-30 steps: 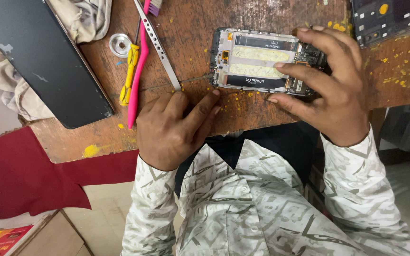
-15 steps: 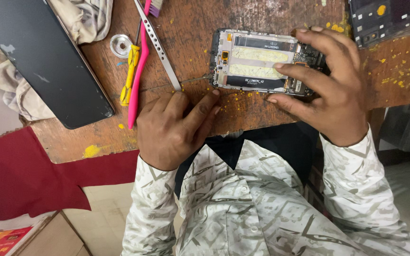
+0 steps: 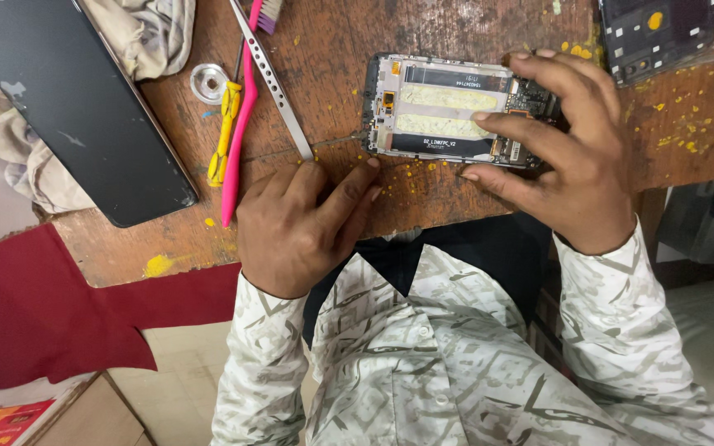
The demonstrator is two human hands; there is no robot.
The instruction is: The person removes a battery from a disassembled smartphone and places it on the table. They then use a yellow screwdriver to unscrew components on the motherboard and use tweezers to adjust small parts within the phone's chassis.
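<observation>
An opened phone, its back off and its metal frame, pale strips and small circuit board showing, lies on the worn wooden table. My right hand grips its right end, thumb on the near edge and fingers over the board. My left hand rests palm down on the table just left of the phone. Its fingers are stretched out, and their tips touch the near end of a slim perforated metal strip. Nothing shows inside this hand.
A pink toothbrush, a yellow tool and a small round metal cap lie left of the strip. A large black glass slab rests on a beige cloth. A dark phone cover sits far right; red fabric lies below the table edge.
</observation>
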